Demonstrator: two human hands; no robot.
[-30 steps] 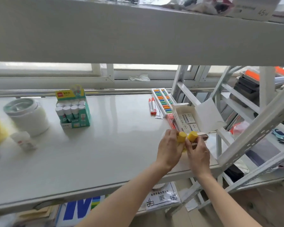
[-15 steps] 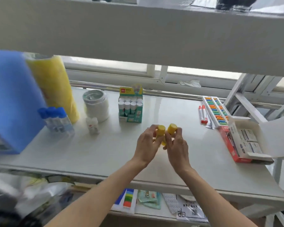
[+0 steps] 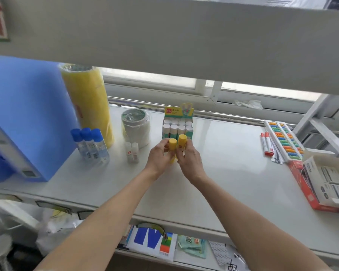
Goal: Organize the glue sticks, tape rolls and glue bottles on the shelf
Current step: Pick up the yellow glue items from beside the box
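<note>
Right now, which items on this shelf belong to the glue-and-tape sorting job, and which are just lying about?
Job items:
two yellow-capped glue sticks in both hands
green display box of white-capped glue sticks
three blue-capped clear glue bottles
white tape rolls

Bystanders:
colourful bead abacus
red markers
blue box

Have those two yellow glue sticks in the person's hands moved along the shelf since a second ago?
Yes. The yellow glue sticks were by the open white box at the shelf's right end; now they sit leftward, just in front of the green glue stick display box.

Two bare forearms, no sleeves; left hand [image 3: 158,157] and right hand [image 3: 190,160] ungloved, wrists plain.
</note>
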